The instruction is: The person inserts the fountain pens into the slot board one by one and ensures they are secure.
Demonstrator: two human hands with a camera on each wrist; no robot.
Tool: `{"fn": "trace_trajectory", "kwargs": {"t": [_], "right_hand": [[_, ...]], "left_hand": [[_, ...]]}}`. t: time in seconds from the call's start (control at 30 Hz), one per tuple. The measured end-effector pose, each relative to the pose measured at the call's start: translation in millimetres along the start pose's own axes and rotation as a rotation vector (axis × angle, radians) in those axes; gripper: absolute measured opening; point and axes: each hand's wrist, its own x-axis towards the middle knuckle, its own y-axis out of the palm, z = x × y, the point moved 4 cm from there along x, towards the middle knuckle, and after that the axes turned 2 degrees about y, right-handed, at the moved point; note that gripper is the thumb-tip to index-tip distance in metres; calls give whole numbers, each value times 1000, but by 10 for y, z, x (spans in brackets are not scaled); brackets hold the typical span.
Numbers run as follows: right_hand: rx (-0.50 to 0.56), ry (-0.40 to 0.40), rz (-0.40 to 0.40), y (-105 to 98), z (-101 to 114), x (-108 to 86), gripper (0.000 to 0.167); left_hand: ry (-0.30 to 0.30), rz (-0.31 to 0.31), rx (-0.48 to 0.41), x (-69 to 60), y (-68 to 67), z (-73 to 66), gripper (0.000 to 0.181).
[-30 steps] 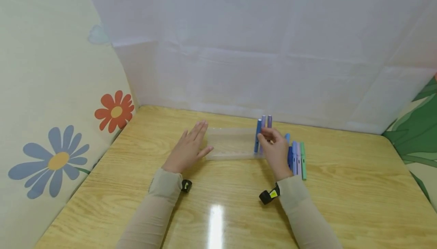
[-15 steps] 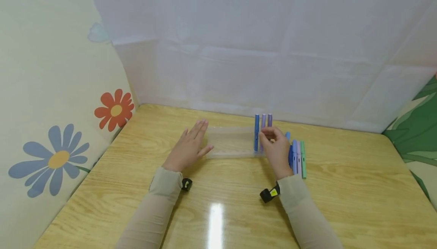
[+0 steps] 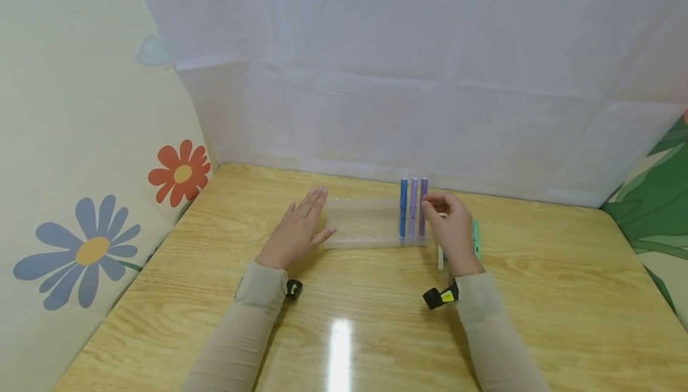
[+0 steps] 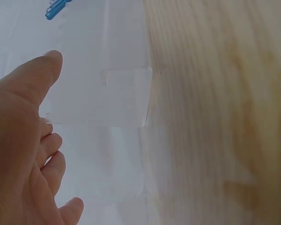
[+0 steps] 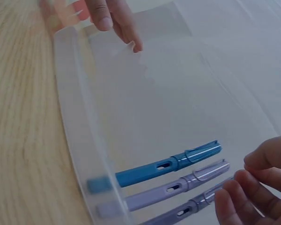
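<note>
A clear plastic tray (image 3: pixel 362 242) lies mid-table. At its right end, a blue pen (image 3: pixel 403 213), a lavender pen (image 3: pixel 413 213) and a purple pen (image 3: pixel 423 216) lie side by side, caps pointing away. My right hand (image 3: pixel 452 230) pinches the purple pen near its cap; in the right wrist view, curled fingertips (image 5: pixel 227 194) partly cover that cap. At the tray's left end rests my left hand (image 3: pixel 292 233), fingers straight and thumb apart. The left wrist view shows it beside the tray's end wall (image 4: pixel 126 96).
To the right, a green pen (image 3: pixel 476 239) and a pale pen (image 3: pixel 441 257) lie on the wooden table (image 3: pixel 365 296), partly hidden by my right hand. A white cloth (image 3: pixel 344 111) hangs behind. Flower-printed cloth (image 3: pixel 80 141) borders the left side.
My right hand has let go of the blue pen, which now lies straighter, in line with the others. It has moved right to the purple pen. My left hand stays in place.
</note>
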Motion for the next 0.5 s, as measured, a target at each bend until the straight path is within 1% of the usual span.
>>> {"fn": "trace_trajectory", "kwargs": {"t": [0.07, 0.2, 0.3, 0.4, 0.5], "right_hand": [[-13, 15, 23, -45, 20, 22, 16], [-53, 17, 53, -169, 40, 60, 18], [-130, 15, 57, -296, 27, 87, 17], [-209, 39, 62, -426, -20, 115, 17], [-276, 73, 94, -546, -71, 131, 21]], "left_hand": [[-5, 1, 3, -3, -5, 7, 83], [-3, 6, -3, 5, -1, 10, 83], [5, 8, -7, 15, 6, 4, 83], [3, 9, -2, 16, 7, 5, 83], [0, 7, 2, 8, -7, 5, 83]]}}
